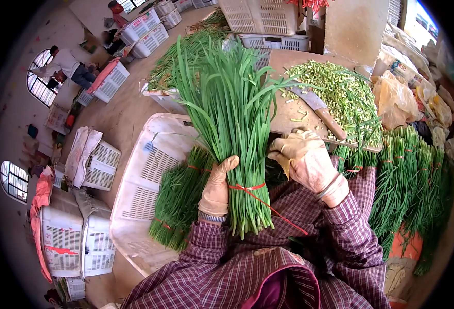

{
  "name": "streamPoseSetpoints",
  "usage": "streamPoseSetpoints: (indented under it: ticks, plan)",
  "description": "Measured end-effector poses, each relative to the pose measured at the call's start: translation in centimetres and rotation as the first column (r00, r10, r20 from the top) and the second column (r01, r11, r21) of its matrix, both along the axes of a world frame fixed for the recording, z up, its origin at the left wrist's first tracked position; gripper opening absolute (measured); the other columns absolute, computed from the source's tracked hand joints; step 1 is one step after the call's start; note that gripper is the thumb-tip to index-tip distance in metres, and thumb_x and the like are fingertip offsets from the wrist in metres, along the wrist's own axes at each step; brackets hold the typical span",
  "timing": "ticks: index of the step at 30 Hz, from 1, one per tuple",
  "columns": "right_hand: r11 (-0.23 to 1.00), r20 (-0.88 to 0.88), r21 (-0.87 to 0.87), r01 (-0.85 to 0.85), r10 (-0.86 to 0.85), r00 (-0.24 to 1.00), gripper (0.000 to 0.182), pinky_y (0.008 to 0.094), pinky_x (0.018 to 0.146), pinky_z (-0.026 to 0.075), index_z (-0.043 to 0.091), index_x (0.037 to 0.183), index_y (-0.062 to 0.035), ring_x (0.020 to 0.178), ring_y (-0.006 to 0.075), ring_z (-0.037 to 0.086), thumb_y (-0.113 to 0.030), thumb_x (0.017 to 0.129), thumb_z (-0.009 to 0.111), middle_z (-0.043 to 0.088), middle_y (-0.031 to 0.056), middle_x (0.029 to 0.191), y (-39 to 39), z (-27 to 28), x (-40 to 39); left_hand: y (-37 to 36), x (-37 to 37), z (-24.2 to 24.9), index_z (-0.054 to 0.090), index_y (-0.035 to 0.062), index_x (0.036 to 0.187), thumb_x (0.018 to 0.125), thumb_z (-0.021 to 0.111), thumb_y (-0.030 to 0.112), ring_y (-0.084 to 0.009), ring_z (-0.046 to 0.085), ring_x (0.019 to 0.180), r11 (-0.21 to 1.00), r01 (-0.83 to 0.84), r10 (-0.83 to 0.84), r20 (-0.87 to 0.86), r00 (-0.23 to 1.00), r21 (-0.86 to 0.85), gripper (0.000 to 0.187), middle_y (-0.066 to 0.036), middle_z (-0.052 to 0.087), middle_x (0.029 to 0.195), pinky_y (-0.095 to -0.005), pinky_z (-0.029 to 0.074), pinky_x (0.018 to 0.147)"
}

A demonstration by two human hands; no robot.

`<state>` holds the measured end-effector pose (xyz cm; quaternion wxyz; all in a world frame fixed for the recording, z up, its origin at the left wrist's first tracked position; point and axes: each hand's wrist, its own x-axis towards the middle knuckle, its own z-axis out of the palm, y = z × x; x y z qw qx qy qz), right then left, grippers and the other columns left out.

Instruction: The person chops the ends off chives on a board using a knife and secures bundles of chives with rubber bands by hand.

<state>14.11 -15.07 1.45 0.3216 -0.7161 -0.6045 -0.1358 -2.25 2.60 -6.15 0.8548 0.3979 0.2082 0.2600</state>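
Note:
A bunch of green garlic chives (237,118) stands upright in front of me, leaf tips away and cut stems toward my lap. My left hand (217,188), in a tan glove, is closed around its left side. A red tie (247,188) circles the stems, with a loose end trailing down to the right. Just right of the bunch, apart from it, my gloved right hand (304,157) is closed with curled fingers; what they may hold is hidden. Beyond it a knife (319,105) with a wooden handle lies on a board (288,116).
Chopped stem ends (335,85) are heaped on the board. Tied bunches (180,201) lie in a white crate (129,211) at my left. More tied bunches (402,175) stand at right. Loose chives (185,62) lie piled beyond. A person (70,67) bends over crates at far left.

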Motion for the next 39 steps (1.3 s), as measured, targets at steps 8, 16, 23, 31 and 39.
streamPoseSetpoints:
  ticks: [8,16,23,31,39]
  plan:
    - [0.938,-0.816,0.284,0.199,0.127,0.565,0.032,0.0259,0.07,0.049,0.07,0.101,0.0036,0.073,0.0084,0.059,-0.027,0.103,0.062,0.065,0.0002,0.077,-1.2,0.8,2.3,0.0,-0.2,0.6,0.071,0.0007,0.107,0.08,0.086,0.018,-0.0119,0.072,0.082,0.994,0.039,-0.04,0.013,0.999,0.103,0.035,-0.005,0.074,0.094,-0.0252,0.061,0.078]
    - [0.897,-0.383,0.357,0.26,-0.113,0.917,0.022,0.0368,0.072,0.053,0.072,0.098,0.0005,0.078,0.03,0.067,-0.019,0.098,0.063,0.068,0.015,0.089,0.0,6.4,4.1,-0.5,-0.7,1.7,0.062,0.0032,0.126,0.081,0.079,0.014,-0.0054,0.06,0.08,0.973,0.188,-0.182,-0.055,0.982,0.137,0.049,0.005,0.063,0.093,-0.0211,0.054,0.077]
    - [0.976,-0.361,0.151,0.159,-0.095,0.928,0.025,0.0434,0.076,0.053,0.074,0.094,-0.0017,0.081,0.037,0.067,-0.025,0.095,0.064,0.071,0.0177,0.089,2.1,4.6,7.4,1.4,-1.4,-0.5,0.059,0.0006,0.131,0.084,0.08,0.02,-0.0055,0.064,0.082,0.921,0.267,-0.243,-0.118,0.963,0.283,0.055,0.003,0.067,0.097,-0.0209,0.057,0.076]
    - [0.989,-0.374,0.028,0.146,-0.125,0.919,0.03,0.0428,0.075,0.053,0.075,0.091,-0.0034,0.081,0.0365,0.068,-0.031,0.095,0.064,0.071,0.0182,0.085,1.7,4.6,7.3,2.1,-1.2,-0.9,0.058,-0.0001,0.133,0.084,0.079,0.017,-0.0045,0.063,0.077,0.911,0.309,-0.273,-0.162,0.948,0.274,0.056,0.003,0.067,0.099,-0.0196,0.056,0.074]
    - [0.996,-0.588,-0.079,0.035,-0.075,0.805,0.029,0.0367,0.062,0.05,0.076,0.086,-0.0044,0.059,0.0194,0.061,-0.034,0.088,0.077,0.064,0.0094,0.063,1.0,4.4,7.0,2.1,-2.0,-1.4,0.059,-0.0005,0.131,0.088,0.077,0.021,-0.0026,0.057,0.085,0.911,0.243,-0.21,-0.133,0.969,0.332,0.051,0.007,0.062,0.098,-0.0177,0.05,0.077]
